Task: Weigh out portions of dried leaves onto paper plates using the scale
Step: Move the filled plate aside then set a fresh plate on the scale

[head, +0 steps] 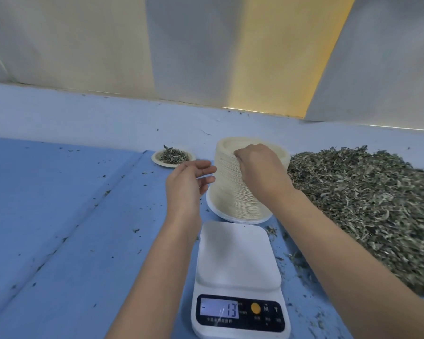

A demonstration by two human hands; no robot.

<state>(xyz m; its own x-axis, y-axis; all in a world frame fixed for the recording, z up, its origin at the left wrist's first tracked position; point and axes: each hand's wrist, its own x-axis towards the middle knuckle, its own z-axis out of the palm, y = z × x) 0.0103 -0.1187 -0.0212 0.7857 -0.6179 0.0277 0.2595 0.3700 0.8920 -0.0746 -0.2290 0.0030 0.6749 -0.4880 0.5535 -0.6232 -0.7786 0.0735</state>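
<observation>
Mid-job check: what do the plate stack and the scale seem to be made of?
The stack of paper plates looks matte cream and fibrous, likely pressed paper or pulp; its thin layered edges show no gloss. The scale has a smooth white body with soft sheen and rounded moulded corners, probably plastic; whether its platform is plastic or coated glass is unclear.

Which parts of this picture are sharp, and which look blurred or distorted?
Head view: the scale display is sharp, reading minus 13; the leaf pile smears toward the right edge; the right hand on the plate stack looks slightly soft; a warm yellow band lights the wall.
</observation>
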